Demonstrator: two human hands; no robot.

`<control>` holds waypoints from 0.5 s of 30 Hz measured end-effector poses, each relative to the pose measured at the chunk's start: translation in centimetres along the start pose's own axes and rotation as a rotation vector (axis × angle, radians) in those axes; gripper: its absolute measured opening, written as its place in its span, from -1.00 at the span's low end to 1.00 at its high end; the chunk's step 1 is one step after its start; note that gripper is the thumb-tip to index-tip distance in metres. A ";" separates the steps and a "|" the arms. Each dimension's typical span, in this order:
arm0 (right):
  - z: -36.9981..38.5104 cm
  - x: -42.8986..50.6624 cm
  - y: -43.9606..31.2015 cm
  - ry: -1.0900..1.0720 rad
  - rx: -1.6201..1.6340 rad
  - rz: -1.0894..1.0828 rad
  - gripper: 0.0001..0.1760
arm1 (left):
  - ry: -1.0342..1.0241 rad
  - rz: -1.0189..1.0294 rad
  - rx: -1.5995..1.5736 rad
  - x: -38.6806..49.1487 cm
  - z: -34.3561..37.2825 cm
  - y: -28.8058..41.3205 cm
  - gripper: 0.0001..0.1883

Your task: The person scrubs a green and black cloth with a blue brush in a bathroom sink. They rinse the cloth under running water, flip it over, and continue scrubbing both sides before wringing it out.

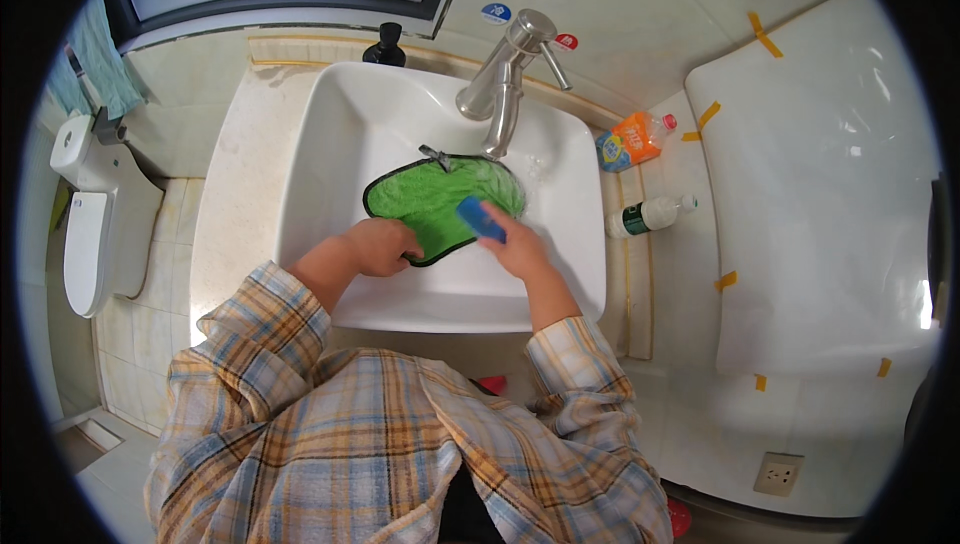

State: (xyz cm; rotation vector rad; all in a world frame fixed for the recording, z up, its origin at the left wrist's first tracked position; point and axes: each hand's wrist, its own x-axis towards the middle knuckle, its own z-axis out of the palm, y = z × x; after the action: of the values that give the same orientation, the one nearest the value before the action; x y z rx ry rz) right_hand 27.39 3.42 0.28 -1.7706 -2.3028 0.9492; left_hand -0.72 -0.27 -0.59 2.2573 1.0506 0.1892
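Note:
A green plush cloth (420, 195) with black edging and a small hanging loop lies spread in the white washbasin (330, 139). My left hand (381, 247) grips the cloth at its near edge, on the left. In my right hand (517, 245) is a blue block-shaped scrubber (480, 218), slightly blurred, over the right part of the cloth; whether it is a brush or a sponge is hard to make out. Whitish, foamy-looking streaks show on the cloth's right side. The spout of a brushed-metal faucet (504, 112) ends just above the cloth's far edge.
A black bottle (385, 47) stands behind the basin. To the right are an orange-labelled detergent bottle (634, 142) and a clear plastic bottle (649, 217) with a green label. White sheeting (817, 191) is taped to the right wall above a socket (780, 473). At left is a toilet (112, 221).

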 end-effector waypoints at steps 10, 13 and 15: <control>-0.4 0.5 1.2 0.109 -0.067 0.108 -0.29 | -0.115 -0.098 0.162 -0.1 -0.4 0.2 -0.66; 0.4 0.4 1.3 0.026 0.007 -0.060 -0.29 | -0.120 -0.116 0.192 0.0 -0.4 0.5 -0.75; 0.9 0.3 1.3 -0.174 0.147 -0.294 -0.29 | -0.140 -0.135 0.196 0.0 -0.5 0.7 -0.80</control>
State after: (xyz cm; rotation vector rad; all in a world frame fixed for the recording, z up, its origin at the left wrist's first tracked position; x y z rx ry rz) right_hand 28.02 3.52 -1.23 -1.2950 -2.4319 1.2188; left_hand -0.49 -0.41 0.21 2.3224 1.1842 -0.1328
